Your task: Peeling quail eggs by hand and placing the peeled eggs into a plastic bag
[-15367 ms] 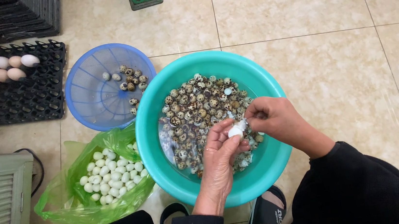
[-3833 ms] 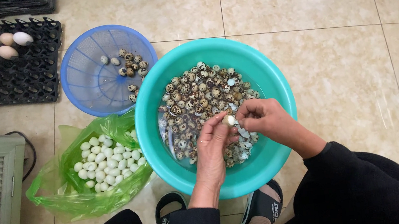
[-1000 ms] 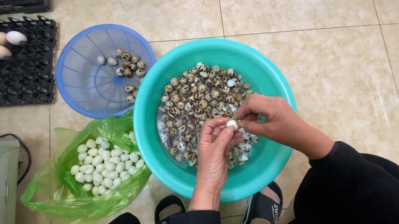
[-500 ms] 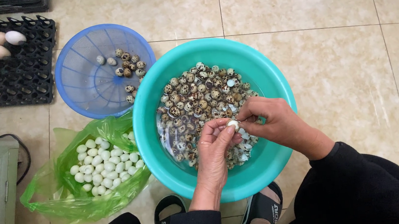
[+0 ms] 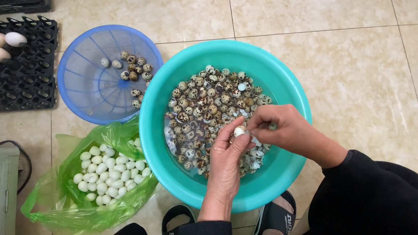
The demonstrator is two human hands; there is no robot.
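Your basin (image 5: 287, 82) of speckled quail eggs (image 5: 202, 95) sits centre, before your feet. Basket (image 5: 88, 88) touches its upper left; bag (image 5: 64, 208) of peeled eggs (image 5: 109, 170) lower left. Egg tray (image 5: 16, 80) lies far left, behind the bag.

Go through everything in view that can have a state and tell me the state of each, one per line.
Small egg: partly peeled, pinched between left hand and right hand.
Teal basin: holds speckled eggs in water.
Blue basket: nearly empty.
Green bag: open, holding peeled eggs.
Black egg tray: mostly empty.
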